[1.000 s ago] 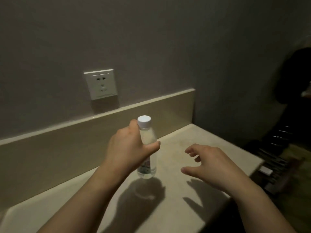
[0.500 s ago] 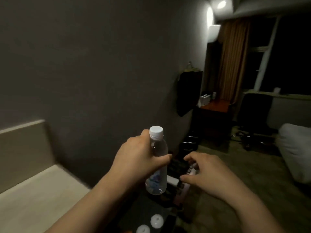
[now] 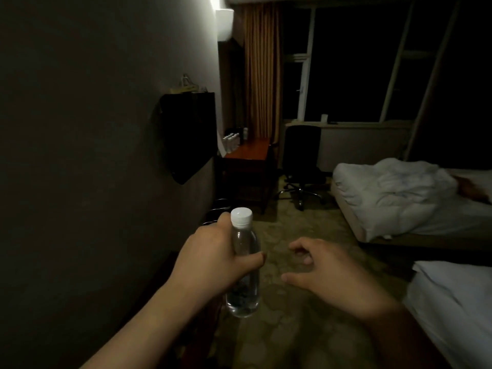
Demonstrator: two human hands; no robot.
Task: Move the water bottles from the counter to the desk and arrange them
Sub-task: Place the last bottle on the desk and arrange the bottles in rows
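A dim bedroom was seen from a head-worn camera looking forward and down at two bare forearms. The left hand [image 3: 213,259] grasped a clear water bottle [image 3: 243,265] around its middle, fingers and thumb wrapped round it, holding it upright in the air above the carpeted floor [image 3: 300,230]. The bottle had a white cap [image 3: 241,216] and a label partly hidden by the hand. The right hand [image 3: 330,278] was just beside it, palm down, fingers loosely curled and holding nothing. Far ahead, against the left wall, stood a reddish wooden counter [image 3: 250,151] with a row of small bottles [image 3: 231,141] at its back edge, well apart from the held bottle. A black office chair [image 3: 303,158] stood beside that counter. A dark television [image 3: 190,134] hung on the left wall. On the right lay a bed [image 3: 399,198] with rumpled white bedding, and the corner of a second bed [image 3: 458,310] was nearer. An orange curtain [image 3: 262,73] hung beside a dark window [image 3: 354,59].
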